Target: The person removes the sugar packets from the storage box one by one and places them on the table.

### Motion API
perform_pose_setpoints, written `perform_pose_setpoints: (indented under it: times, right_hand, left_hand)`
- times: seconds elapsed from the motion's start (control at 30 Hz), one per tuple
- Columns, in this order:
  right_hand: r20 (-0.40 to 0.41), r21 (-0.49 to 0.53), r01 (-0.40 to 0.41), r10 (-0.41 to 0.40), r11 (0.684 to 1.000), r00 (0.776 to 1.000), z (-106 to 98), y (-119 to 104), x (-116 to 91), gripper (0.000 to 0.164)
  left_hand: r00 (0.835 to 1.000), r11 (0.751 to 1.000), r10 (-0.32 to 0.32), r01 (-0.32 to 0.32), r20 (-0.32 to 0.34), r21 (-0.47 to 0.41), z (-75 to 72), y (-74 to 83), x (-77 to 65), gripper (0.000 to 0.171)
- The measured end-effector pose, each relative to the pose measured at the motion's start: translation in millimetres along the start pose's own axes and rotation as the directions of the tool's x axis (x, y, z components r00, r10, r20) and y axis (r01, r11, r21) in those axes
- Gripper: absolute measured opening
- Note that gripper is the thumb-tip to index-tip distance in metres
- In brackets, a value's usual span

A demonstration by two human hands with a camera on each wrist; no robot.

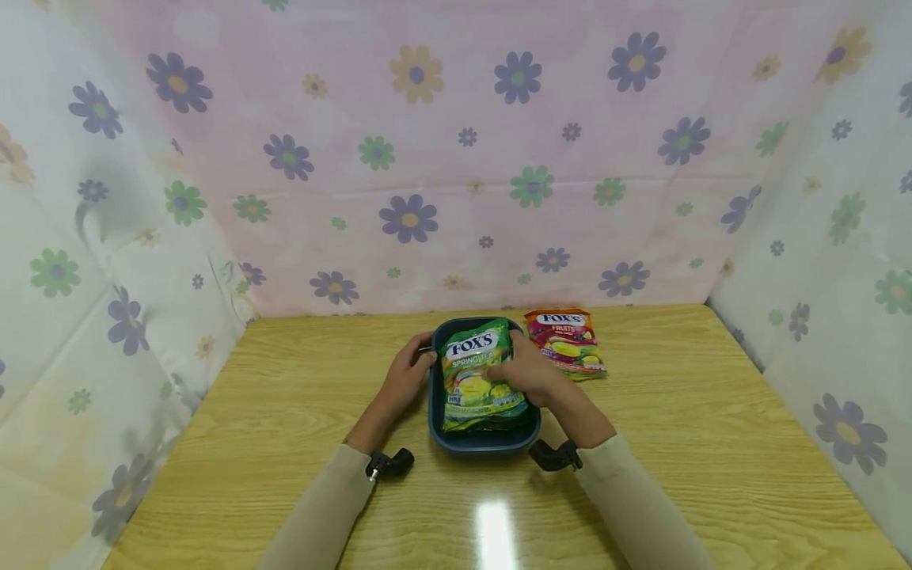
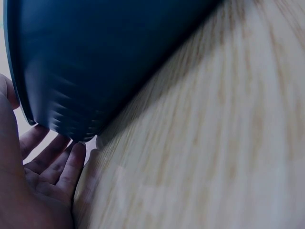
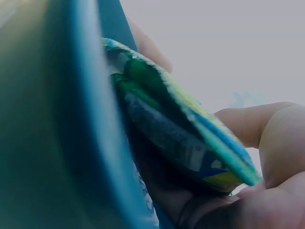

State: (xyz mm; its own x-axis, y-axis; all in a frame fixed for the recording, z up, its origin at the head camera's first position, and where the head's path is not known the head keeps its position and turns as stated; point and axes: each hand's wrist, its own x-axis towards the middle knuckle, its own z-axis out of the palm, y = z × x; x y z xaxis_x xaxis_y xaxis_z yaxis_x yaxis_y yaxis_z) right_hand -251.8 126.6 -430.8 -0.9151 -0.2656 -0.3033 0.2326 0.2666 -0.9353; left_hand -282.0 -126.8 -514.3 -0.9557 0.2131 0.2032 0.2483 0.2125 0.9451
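Note:
A dark blue plastic tub (image 1: 484,450) stands on the table, with a green Fox's Spring Tea candy bag (image 1: 470,372) inside, face up. My right hand (image 1: 529,370) grips that bag by its right side, thumb over the printed front and fingers underneath. In the right wrist view the bag (image 3: 190,129) tilts up beside the tub wall, its back label showing. Around the tub's left side, my left hand (image 1: 408,372) holds on, thumb at the rim and fingertips against the outer wall (image 2: 71,71). More green packaging shows beneath the bag.
A red Fox's Fruits candy bag (image 1: 566,344) lies on the wooden table (image 1: 299,396), just right of the tub and behind my right hand. Flowered cloth (image 1: 456,158) hangs along the back and both sides of the table.

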Motion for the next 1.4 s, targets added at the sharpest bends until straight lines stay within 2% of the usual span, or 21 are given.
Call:
perform_pose_setpoints:
  times: [0.2,0.4,0.57,0.73,0.8,1.0,1.4]
  right_hand:
    - [-0.009,0.026,0.017,-0.017,1.0,1.0,-9.2,-3.1,-2.9,0.091]
    - [0.004,0.049,0.039,-0.039,0.998,0.999,-15.9,-9.1,-7.5,0.079]
    - [-0.019,0.025,0.033,-0.032,0.999,0.999,-22.1,-10.8,-8.1,0.074]
    - [-0.013,0.02,0.061,-0.061,0.998,0.998,-30.3,-11.7,-9.8,0.071]
    - [-0.019,0.024,0.069,-0.069,0.997,0.997,-32.9,-12.5,-10.9,0.069]
    - [-0.029,0.072,0.086,-0.084,0.994,0.996,-41.8,-16.3,-14.6,0.059]
    - [-0.044,0.139,0.172,-0.168,0.975,0.985,-57.6,-12.1,-18.4,0.061]
  left_hand:
    - [1.0,1.0,-0.001,0.001,0.003,0.01,0.6,-0.4,1.0,0.045]
    - [1.0,1.0,0.015,-0.015,0.004,0.013,0.1,-1.4,0.9,0.045]
    - [1.0,1.0,0.013,-0.013,0.016,0.0,-0.9,1.4,0.3,0.045]
    - [1.0,1.0,0.003,-0.003,0.026,-0.01,-1.7,1.8,0.3,0.045]
    - [1.0,1.0,0.013,-0.012,0.019,-0.012,-1.5,-2.5,0.8,0.045]
    - [1.0,1.0,0.023,-0.023,0.015,-0.008,-1.7,-2.6,0.6,0.044]
    - [0.999,1.0,0.029,-0.029,0.018,0.002,-1.8,-1.7,0.0,0.045]
